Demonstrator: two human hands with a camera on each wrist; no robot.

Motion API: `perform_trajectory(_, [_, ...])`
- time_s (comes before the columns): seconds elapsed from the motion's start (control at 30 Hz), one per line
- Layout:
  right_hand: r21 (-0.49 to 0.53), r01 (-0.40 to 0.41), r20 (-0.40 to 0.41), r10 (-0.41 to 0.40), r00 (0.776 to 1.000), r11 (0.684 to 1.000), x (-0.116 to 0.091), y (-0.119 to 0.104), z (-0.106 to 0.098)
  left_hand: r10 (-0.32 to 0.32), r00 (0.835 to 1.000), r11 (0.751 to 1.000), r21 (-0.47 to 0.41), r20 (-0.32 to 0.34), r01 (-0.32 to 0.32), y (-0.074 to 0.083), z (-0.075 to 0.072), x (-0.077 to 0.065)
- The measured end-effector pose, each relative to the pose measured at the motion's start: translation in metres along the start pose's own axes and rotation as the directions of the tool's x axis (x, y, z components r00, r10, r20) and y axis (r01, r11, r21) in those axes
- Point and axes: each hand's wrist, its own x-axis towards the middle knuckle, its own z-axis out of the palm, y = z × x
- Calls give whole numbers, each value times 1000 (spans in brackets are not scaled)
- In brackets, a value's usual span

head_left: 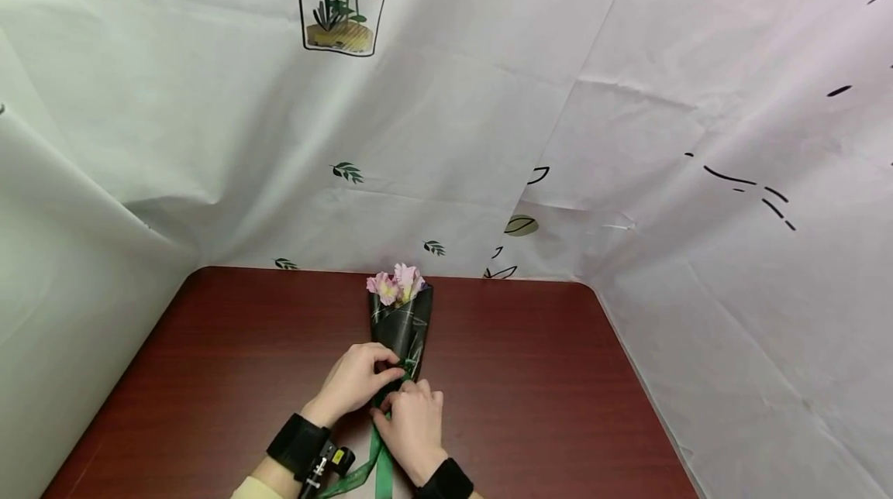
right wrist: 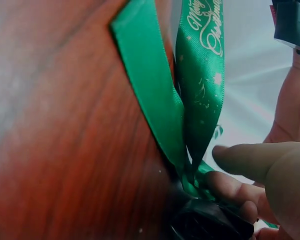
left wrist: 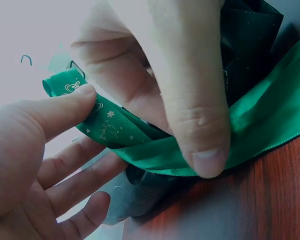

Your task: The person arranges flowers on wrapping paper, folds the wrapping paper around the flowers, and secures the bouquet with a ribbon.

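A small bouquet of pink flowers (head_left: 396, 284) in black wrapping (head_left: 399, 328) lies on the table, flower end toward the far edge. Green ribbon (head_left: 384, 472) is gathered at its lower part, and two tails trail toward the near edge. My left hand (head_left: 356, 379) pinches the ribbon beside the wrapping; its thumb (left wrist: 205, 145) lies over a band of it. Between thumb and fingers, my right hand (head_left: 415, 421) holds a folded loop of ribbon (left wrist: 65, 82) with pale printing. The printed tail (right wrist: 202, 65) hangs clear of the right fingers. Hands partly hide the tied spot.
The reddish-brown wooden table (head_left: 544, 383) has rounded far corners. White cloth (head_left: 446, 119) printed with leaves and plants surrounds it at the back and sides. Black bands (head_left: 300, 445) circle both wrists, and the left one carries a small device (head_left: 335, 460).
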Motion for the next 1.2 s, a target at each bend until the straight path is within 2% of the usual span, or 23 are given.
perform_trajectory(0.37, [-9,-78,-37,77,996,997,1,0,3,3,1000,1000,5,-3,-3,1,0,1])
perform_trajectory(0.6, [-29,-59,-41,58,997,998,1,3,5,-8,1000,1000,14,3,8,0,1,2])
perform_trajectory(0.73, [30,-45,-22,46,999,999,-1,5,4,-11,1000,1000,12,4,11,-1,2,1])
perform_trajectory(0.87, [181,-74,17,72,997,981,-3,8,-4,-26,1000,1000,7,4,26,-3,3,1])
perform_trajectory(0.93, [288,-105,57,93,994,952,-3,10,-11,-36,999,999,14,1,36,-3,2,0])
perform_trajectory(1.0, [399,-148,105,116,988,905,-3,11,-18,-48,999,999,20,1,48,-3,2,0])
perform_trajectory(1.03, [453,-168,129,122,984,875,-3,12,-20,-54,999,998,25,0,54,-3,2,0])
perform_trajectory(1.2, [684,-244,247,96,964,688,-3,21,-31,-58,998,998,34,-12,59,-2,2,0])
